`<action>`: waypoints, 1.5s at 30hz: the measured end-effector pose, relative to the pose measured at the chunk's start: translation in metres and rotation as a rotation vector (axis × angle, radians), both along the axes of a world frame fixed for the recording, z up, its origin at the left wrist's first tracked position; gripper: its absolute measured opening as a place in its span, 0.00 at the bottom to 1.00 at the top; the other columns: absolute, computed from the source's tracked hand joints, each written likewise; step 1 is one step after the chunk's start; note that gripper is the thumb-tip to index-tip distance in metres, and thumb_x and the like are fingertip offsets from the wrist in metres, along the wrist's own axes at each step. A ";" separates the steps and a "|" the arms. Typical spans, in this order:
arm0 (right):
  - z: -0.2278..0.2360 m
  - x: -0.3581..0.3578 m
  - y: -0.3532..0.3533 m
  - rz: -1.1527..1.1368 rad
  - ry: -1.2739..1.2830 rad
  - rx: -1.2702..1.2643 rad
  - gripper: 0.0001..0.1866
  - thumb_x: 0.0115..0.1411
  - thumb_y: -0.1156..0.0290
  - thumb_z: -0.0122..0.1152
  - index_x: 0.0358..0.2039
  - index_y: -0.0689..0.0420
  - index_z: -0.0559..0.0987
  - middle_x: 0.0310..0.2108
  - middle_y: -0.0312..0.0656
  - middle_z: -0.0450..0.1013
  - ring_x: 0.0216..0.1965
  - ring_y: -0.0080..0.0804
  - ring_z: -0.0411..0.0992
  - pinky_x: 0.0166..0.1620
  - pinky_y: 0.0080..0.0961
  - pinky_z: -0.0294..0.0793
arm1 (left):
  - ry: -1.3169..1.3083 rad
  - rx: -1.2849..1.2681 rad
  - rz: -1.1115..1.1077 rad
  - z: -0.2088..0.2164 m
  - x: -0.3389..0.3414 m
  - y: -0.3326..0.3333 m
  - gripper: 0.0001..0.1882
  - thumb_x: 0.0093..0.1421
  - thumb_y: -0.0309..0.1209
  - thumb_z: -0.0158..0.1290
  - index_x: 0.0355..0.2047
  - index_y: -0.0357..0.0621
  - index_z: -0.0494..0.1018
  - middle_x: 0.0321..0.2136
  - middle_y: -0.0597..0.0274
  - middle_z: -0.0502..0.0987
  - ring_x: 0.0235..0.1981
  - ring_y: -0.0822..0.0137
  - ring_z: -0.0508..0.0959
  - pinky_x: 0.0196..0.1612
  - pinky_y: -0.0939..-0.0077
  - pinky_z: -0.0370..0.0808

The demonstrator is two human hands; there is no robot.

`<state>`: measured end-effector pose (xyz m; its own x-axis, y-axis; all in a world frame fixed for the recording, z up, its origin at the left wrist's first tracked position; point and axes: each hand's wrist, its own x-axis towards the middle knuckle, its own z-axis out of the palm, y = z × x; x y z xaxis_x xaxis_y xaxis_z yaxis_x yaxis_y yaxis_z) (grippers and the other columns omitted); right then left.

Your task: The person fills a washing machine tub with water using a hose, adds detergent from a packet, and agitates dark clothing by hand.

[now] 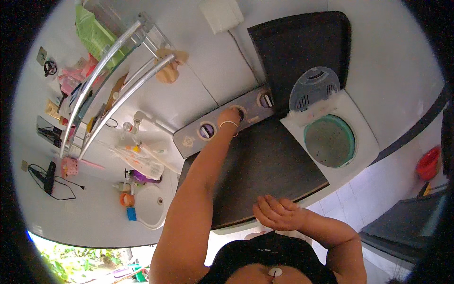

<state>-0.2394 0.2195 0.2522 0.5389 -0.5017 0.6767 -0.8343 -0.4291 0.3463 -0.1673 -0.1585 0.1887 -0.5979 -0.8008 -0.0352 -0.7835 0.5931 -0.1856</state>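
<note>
A twin-tub washing machine stands in front of me, its grey control panel (187,143) running along the back. My left hand (229,116) reaches across to the panel, fingers closed round the middle knob (241,113), which is mostly covered. A bracelet circles that wrist. Two other knobs show: the left knob (206,131) and the right knob (266,100). The dark lid (269,161) of the larger tub is down. Over its near edge hovers my right hand (278,213), fingers loosely stretched and holding nothing. On the right, the spin tub (331,142) is uncovered.
Behind the spin tub stand a raised dark lid (307,52) and a clear inner cover (314,87). A metal-railed shelf (101,85) with toiletries hangs at left, above a white sink (151,206) and tap (137,120). A red basket (428,163) is far right.
</note>
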 end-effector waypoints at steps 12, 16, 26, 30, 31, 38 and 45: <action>0.096 -0.004 -0.090 -0.052 -0.113 0.328 0.18 0.52 0.59 0.55 0.42 0.51 0.72 0.37 0.39 0.71 0.37 0.34 0.68 0.42 0.35 0.62 | 0.953 -0.079 -0.020 0.235 0.191 0.068 0.10 0.56 0.33 0.54 0.27 0.38 0.77 0.18 0.59 0.77 0.19 0.72 0.77 0.23 0.77 0.73; 0.139 -0.005 -0.157 -0.026 -0.273 0.117 0.25 0.48 0.63 0.63 0.46 0.54 0.70 0.41 0.41 0.70 0.45 0.39 0.66 0.50 0.40 0.61 | 1.165 -0.151 0.246 0.272 0.291 0.067 0.09 0.56 0.30 0.52 0.29 0.35 0.77 0.21 0.59 0.78 0.19 0.72 0.76 0.25 0.79 0.73; 0.154 0.001 -0.281 -0.343 -0.244 0.013 0.27 0.62 0.52 0.49 0.51 0.62 0.67 0.48 0.52 0.66 0.53 0.48 0.62 0.61 0.46 0.53 | 1.369 0.363 0.191 0.222 0.359 0.035 0.24 0.59 0.33 0.53 0.55 0.43 0.65 0.54 0.61 0.68 0.49 0.68 0.71 0.49 0.72 0.69; 0.159 0.006 -0.301 -0.462 -0.231 0.052 0.34 0.61 0.44 0.44 0.53 0.62 0.67 0.49 0.53 0.66 0.54 0.50 0.61 0.62 0.46 0.52 | 1.365 0.599 0.029 0.217 0.350 0.021 0.29 0.59 0.39 0.53 0.59 0.47 0.61 0.60 0.65 0.61 0.57 0.66 0.64 0.55 0.69 0.64; 0.162 0.007 -0.303 -0.464 -0.234 0.073 0.34 0.61 0.43 0.44 0.53 0.62 0.67 0.49 0.53 0.66 0.55 0.50 0.61 0.62 0.46 0.52 | 1.388 0.635 0.015 0.217 0.352 0.016 0.28 0.59 0.37 0.53 0.59 0.48 0.62 0.59 0.66 0.62 0.55 0.68 0.66 0.55 0.70 0.65; 0.152 0.002 -0.325 -0.482 -0.230 -0.095 0.35 0.60 0.41 0.44 0.54 0.60 0.66 0.51 0.52 0.66 0.56 0.48 0.62 0.61 0.46 0.53 | 1.051 0.398 -0.173 0.211 0.354 -0.021 0.41 0.49 0.50 0.60 0.59 0.41 0.61 0.55 0.61 0.66 0.56 0.65 0.65 0.58 0.66 0.58; 0.168 0.025 -0.306 -0.501 -0.344 0.340 0.32 0.63 0.50 0.44 0.57 0.65 0.62 0.57 0.55 0.60 0.60 0.51 0.55 0.63 0.44 0.48 | 0.885 0.270 -0.185 0.216 0.361 -0.020 0.35 0.50 0.55 0.57 0.52 0.47 0.68 0.45 0.62 0.73 0.46 0.67 0.71 0.50 0.73 0.67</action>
<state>-0.2145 -0.0862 0.4198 -0.0298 -0.8484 0.5285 -0.9983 -0.0017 -0.0591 0.1941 -0.1782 0.4047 -0.6131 -0.7213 0.3224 -0.4629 0.6586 0.5933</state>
